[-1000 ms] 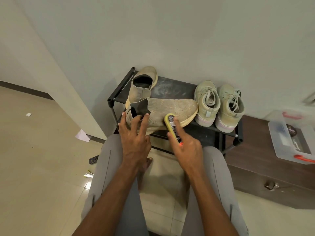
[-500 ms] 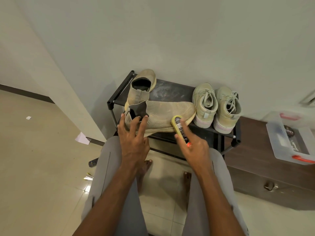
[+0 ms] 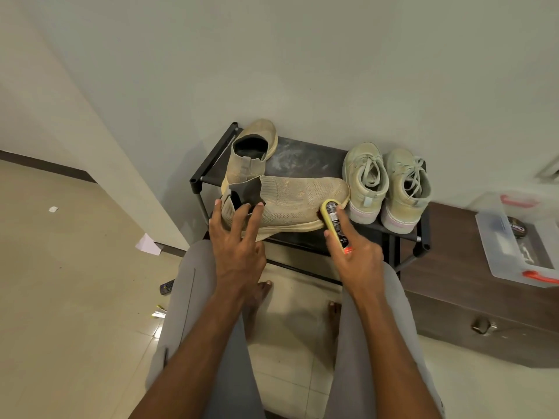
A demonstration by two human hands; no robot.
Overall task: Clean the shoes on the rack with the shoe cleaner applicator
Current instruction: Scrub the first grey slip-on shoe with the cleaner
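Observation:
A beige knit slip-on shoe (image 3: 298,199) lies on its side along the front of the black shoe rack (image 3: 305,163), toe to the right. My left hand (image 3: 237,241) presses on its heel end with fingers spread over the collar. My right hand (image 3: 355,254) grips the yellow shoe cleaner applicator (image 3: 332,222), whose tip touches the sole edge near the toe. The matching slip-on (image 3: 251,152) stands behind at the rack's left. A pair of pale lace-up sneakers (image 3: 387,186) stands at the rack's right.
A dark wooden cabinet (image 3: 472,294) stands to the right of the rack, with a clear plastic box (image 3: 514,246) with red latches on top. A remote control (image 3: 166,288) and paper scraps lie on the tiled floor at left. My knees are below the rack.
My right hand has slid the applicator to the right along the shoe's sole edge, from mid-shoe toward the toe. My left hand stays on the heel end.

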